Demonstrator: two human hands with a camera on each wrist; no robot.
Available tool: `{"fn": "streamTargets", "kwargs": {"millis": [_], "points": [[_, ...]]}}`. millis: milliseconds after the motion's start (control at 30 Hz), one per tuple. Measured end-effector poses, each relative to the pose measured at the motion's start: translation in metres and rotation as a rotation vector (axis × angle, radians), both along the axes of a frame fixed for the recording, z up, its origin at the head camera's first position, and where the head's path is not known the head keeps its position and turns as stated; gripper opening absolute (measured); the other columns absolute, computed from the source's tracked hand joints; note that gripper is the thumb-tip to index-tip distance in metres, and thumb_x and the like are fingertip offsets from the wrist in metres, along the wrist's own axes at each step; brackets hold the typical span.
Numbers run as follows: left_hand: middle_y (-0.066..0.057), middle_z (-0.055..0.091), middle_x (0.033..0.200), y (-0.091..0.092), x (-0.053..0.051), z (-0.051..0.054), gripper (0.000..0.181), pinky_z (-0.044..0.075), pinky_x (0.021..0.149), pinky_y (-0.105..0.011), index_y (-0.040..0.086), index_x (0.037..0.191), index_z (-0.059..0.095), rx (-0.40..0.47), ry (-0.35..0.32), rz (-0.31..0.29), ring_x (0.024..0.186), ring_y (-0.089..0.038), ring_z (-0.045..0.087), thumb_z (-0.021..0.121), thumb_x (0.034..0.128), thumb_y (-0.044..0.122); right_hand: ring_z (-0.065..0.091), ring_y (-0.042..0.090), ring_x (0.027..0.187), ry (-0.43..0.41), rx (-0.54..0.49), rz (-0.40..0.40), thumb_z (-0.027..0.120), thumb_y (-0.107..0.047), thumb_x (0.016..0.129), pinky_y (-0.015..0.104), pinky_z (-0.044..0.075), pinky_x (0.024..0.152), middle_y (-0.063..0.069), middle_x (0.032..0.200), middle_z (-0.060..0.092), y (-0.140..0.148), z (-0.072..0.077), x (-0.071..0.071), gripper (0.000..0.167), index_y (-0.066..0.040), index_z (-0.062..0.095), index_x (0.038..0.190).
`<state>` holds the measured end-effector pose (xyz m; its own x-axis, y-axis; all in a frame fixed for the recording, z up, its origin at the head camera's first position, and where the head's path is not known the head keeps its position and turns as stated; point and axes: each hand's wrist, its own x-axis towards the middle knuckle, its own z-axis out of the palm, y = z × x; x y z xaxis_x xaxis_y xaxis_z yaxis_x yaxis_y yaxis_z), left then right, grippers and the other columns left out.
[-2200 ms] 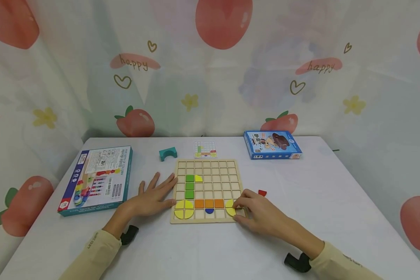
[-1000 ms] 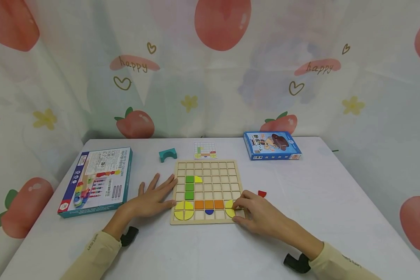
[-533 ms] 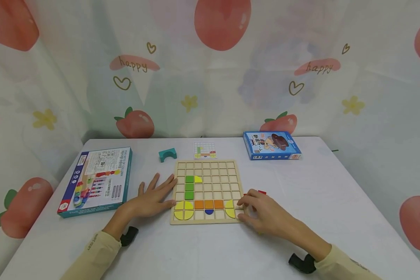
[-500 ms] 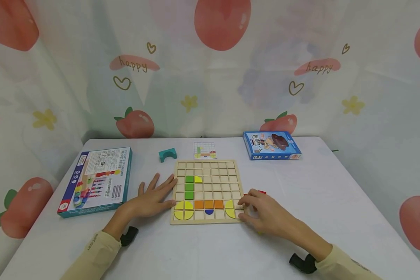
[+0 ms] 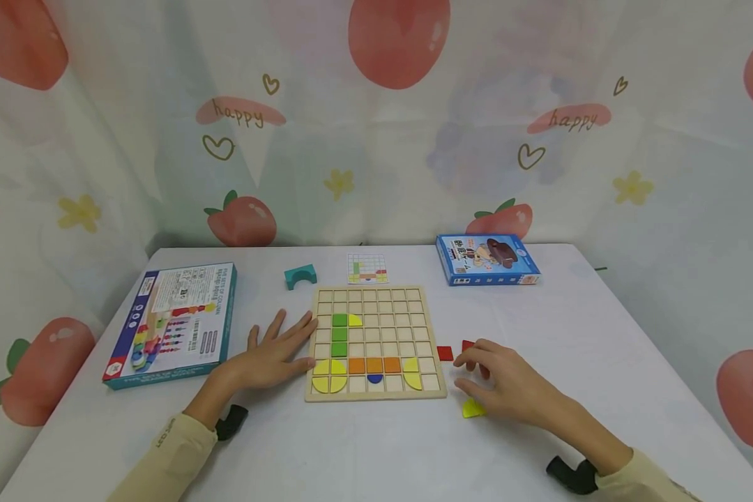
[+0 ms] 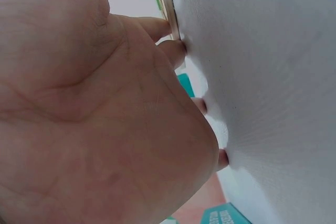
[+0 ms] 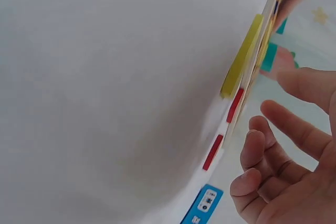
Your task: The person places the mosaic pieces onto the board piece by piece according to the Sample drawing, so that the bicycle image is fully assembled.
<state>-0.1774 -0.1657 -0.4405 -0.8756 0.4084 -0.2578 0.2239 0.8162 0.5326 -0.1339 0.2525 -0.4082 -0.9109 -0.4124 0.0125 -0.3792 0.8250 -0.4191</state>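
Observation:
A wooden grid board (image 5: 384,335) lies mid-table with green squares (image 5: 340,335), orange squares (image 5: 374,365), yellow quarter-round pieces (image 5: 330,376) and a blue half-round piece (image 5: 375,378) in its cells. At the board's left edge, my left hand (image 5: 268,357) rests with fingers spread, fingertips touching the rim. My right hand (image 5: 508,382) hovers right of the board, thumb and fingers apart, holding nothing. Beneath its thumb lies a loose yellow piece (image 5: 473,408). Two red pieces lie near its fingers: a red square (image 5: 445,353) and another red piece (image 5: 467,345), partly hidden by the hand.
A pattern card (image 5: 367,268) lies behind the board, with a teal arch block (image 5: 300,277) to its left. A large game box (image 5: 174,322) occupies the table's left side. Toward the back right sits a blue box (image 5: 488,260).
My right hand has let go of the yellow piece at the board's lower right and drawn back rightward, uncovering the red square and a loose yellow piece. The left hand stays put.

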Motion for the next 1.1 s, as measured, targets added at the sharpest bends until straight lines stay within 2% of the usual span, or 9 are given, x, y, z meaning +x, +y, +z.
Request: {"fn": "streamTargets", "kwargs": {"millis": [167, 433, 600, 767, 1100], "points": [[-0.003, 0.008, 0.182, 0.000, 0.000, 0.001, 0.081, -0.017, 0.120, -0.081, 0.023, 0.171, 0.020, -0.007, -0.002, -0.005, 0.165, -0.045, -0.017, 0.055, 0.1050, 0.054, 0.053, 0.006, 0.082, 0.016, 0.000, -0.007, 0.084, -0.026, 0.091, 0.018, 0.047, 0.066, -0.012, 0.091, 0.061, 0.014, 0.002, 0.003, 0.020, -0.022, 0.077, 0.109], [-0.005, 0.009, 0.181, 0.001, 0.002, 0.003, 0.080, -0.016, 0.119, -0.082, 0.022, 0.171, 0.021, 0.002, 0.004, -0.007, 0.165, -0.046, -0.017, 0.055, 0.1052, 0.053, 0.051, 0.002, 0.081, -0.021, 0.004, -0.008, 0.085, -0.025, 0.090, 0.018, 0.049, 0.066, -0.013, 0.091, 0.061, 0.029, 0.000, 0.008, 0.020, -0.023, 0.077, 0.108], [-0.005, 0.009, 0.182, 0.001, 0.001, 0.002, 0.081, -0.016, 0.119, -0.083, 0.022, 0.171, 0.021, -0.003, 0.004, -0.011, 0.165, -0.047, -0.017, 0.055, 0.1050, 0.054, 0.052, 0.002, 0.083, -0.079, 0.000, 0.004, 0.085, -0.026, 0.090, 0.018, 0.049, 0.068, -0.014, 0.091, 0.059, 0.034, -0.001, 0.011, 0.021, -0.024, 0.076, 0.109], [-0.005, 0.008, 0.182, 0.001, 0.001, 0.003, 0.081, -0.017, 0.119, -0.082, 0.022, 0.171, 0.021, 0.001, -0.006, -0.007, 0.165, -0.046, -0.017, 0.056, 0.1048, 0.053, 0.052, 0.001, 0.083, -0.135, -0.003, 0.047, 0.086, -0.029, 0.088, 0.018, 0.050, 0.068, -0.014, 0.092, 0.060, 0.034, -0.002, 0.012, 0.024, -0.026, 0.076, 0.110], [-0.005, 0.010, 0.181, 0.002, 0.003, 0.007, 0.080, -0.016, 0.119, -0.082, 0.022, 0.171, 0.022, 0.005, -0.008, -0.003, 0.165, -0.047, -0.016, 0.056, 0.1050, 0.052, 0.051, 0.000, 0.081, -0.155, -0.004, 0.134, 0.087, -0.038, 0.087, 0.017, 0.048, 0.067, -0.014, 0.090, 0.058, 0.034, -0.004, 0.013, 0.028, -0.029, 0.076, 0.112]]}}
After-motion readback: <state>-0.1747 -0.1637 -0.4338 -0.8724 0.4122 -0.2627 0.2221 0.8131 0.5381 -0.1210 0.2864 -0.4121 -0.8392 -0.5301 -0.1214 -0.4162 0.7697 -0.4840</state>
